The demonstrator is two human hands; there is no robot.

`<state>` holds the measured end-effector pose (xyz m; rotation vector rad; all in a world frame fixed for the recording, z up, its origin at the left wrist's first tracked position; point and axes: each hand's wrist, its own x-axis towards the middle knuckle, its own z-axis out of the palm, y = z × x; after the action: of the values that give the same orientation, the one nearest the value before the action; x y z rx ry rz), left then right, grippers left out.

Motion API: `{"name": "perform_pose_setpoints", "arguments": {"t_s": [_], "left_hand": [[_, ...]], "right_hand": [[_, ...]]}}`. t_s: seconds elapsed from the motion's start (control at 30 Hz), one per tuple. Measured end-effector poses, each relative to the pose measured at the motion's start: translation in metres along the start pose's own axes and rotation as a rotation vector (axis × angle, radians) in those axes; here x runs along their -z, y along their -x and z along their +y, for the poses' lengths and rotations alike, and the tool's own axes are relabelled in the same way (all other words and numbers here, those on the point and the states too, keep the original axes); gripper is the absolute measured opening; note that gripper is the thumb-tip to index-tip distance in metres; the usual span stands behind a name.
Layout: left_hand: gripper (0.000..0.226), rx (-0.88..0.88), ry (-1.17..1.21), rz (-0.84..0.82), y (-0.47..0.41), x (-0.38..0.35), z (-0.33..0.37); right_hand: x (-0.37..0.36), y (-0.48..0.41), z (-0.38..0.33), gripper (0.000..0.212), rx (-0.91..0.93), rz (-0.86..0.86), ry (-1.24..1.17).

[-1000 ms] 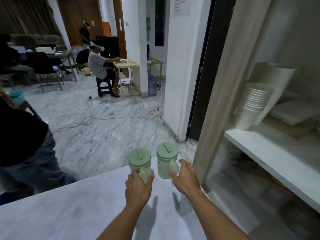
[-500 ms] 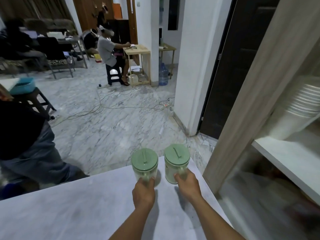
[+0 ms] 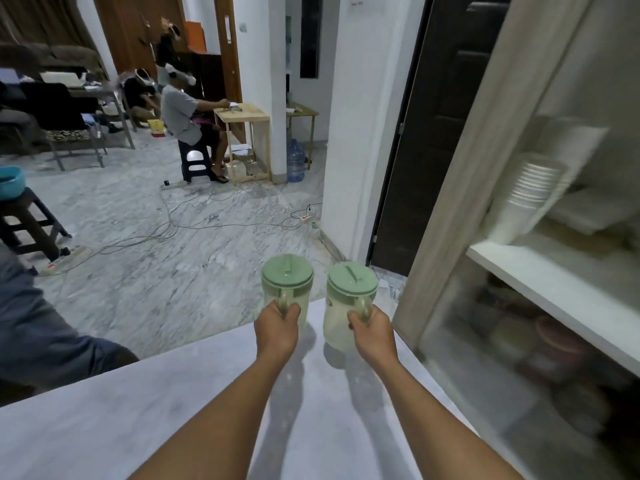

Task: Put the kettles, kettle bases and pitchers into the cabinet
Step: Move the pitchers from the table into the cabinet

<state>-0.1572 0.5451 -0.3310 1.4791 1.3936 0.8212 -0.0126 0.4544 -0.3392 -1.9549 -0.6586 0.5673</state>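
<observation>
Pitchers first: we've got two, both w/ green lids, and neither is in the cabinet (image 3: 446, 216) yet. Left pitcher (image 3: 286, 289) sits at the far edge of the bench (image 3: 104, 427); right pitcher (image 3: 348, 306) is just beside it, nearer the cabinet. We can't tell if either has cleared the bench top.

Our left hand (image 3: 277, 332) is curled shut round the handle of the left pitcher, fingers wrapped through it. Our right hand (image 3: 372, 332) is closed the same way on the right pitcher's handle. Both pitchers sit upright, just past our knuckles.

No kettles or kettle bases show anywhere in view, so we can't say if those are done or left. Cabinet stands open at our right; its white shelf (image 3: 554, 289) holds a stack of white bowls (image 3: 526, 192), w/ blurred stuff below. Looks like an early-to-mid stage: pitchers gripped, carry and placing still to do, prob. onto the shelf.
</observation>
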Motion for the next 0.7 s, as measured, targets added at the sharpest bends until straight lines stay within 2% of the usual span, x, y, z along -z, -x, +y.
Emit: {"name": "perform_pose_setpoints", "arguments": {"t_s": [0.33, 0.43, 0.7], "left_hand": [[0.027, -0.209, 0.128, -0.219, 0.096, 0.097, 0.057], [0.022, -0.245, 0.178, -0.257, 0.123, 0.109, 0.075], [0.026, -0.38, 0.206, -0.4, 0.222, 0.125, 0.113]], "right_hand": [[0.059, 0.165, -0.066, 0.022, 0.03, 0.304, -0.089], [0.081, 0.205, -0.079, 0.022, 0.055, 0.347, -0.08], [0.162, 0.328, -0.099, 0.025, 0.068, 0.574, -0.076]]}}
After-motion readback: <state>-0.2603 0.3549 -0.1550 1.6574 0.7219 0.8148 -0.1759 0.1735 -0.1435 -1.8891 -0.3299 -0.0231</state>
